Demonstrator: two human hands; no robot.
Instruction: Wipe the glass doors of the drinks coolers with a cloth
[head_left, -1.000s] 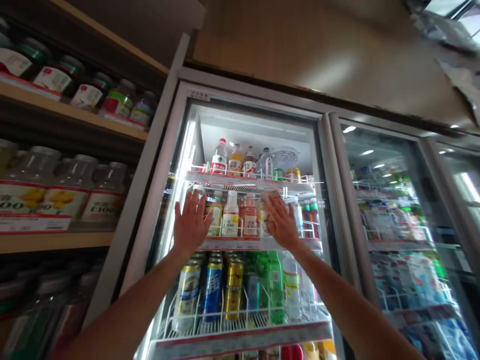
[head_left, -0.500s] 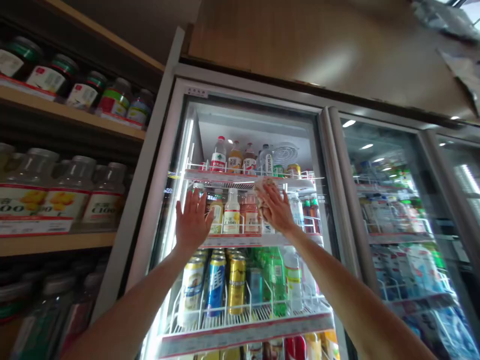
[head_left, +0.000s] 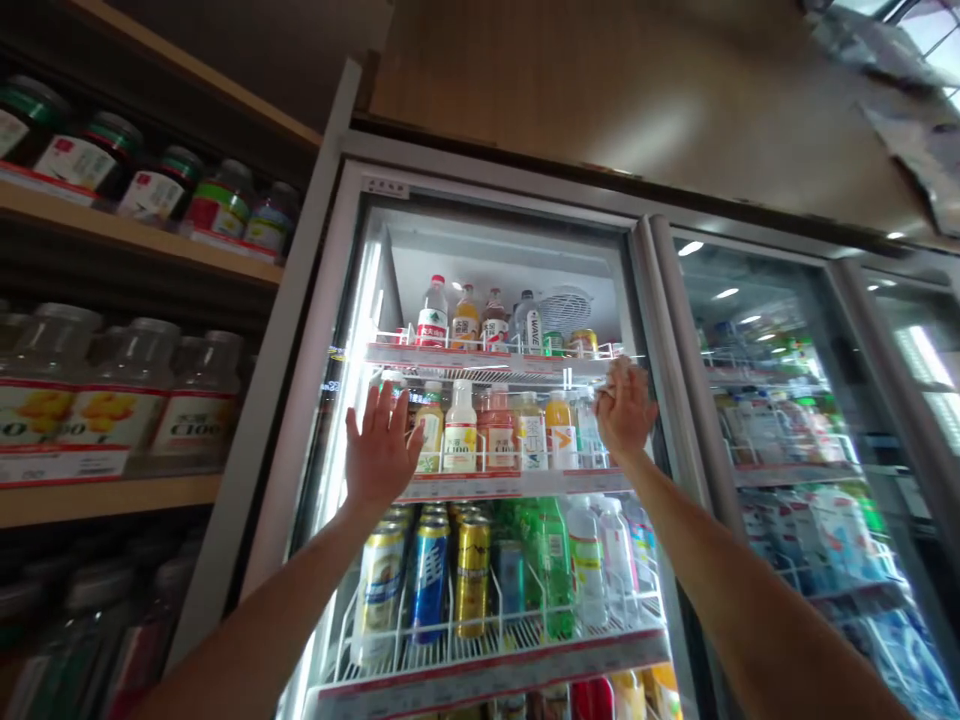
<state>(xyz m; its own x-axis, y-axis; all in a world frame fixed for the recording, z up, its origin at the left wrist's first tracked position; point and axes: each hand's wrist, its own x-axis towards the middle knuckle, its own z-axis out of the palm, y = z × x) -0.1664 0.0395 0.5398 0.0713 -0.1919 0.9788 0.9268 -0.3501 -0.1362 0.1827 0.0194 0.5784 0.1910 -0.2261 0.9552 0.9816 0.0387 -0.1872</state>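
A closed glass door (head_left: 495,235) of a lit drinks fridge is in front of me. My left hand (head_left: 380,445) lies flat against the glass on the left, fingers spread, holding nothing. Near the door's right edge, my right hand (head_left: 628,412) presses a crumpled pale cloth (head_left: 606,396) to the pane; the palm covers most of it. Behind the glass, bottles (head_left: 460,430) line the middle shelf between my hands. Tall cans (head_left: 472,575) and a green bottle (head_left: 553,565) stand on the shelf below.
Wooden shelves (head_left: 112,485) with jars and bottles flank the fridge on the left. A vertical metal door frame (head_left: 679,370) stands right of my right hand, with another glass fridge door (head_left: 765,300) beyond. A wooden panel (head_left: 600,90) spans above.
My right hand has slid with the cloth to the right across the glass, uncovering bottles on the middle shelf. My left hand stays in about the same place on the pane.
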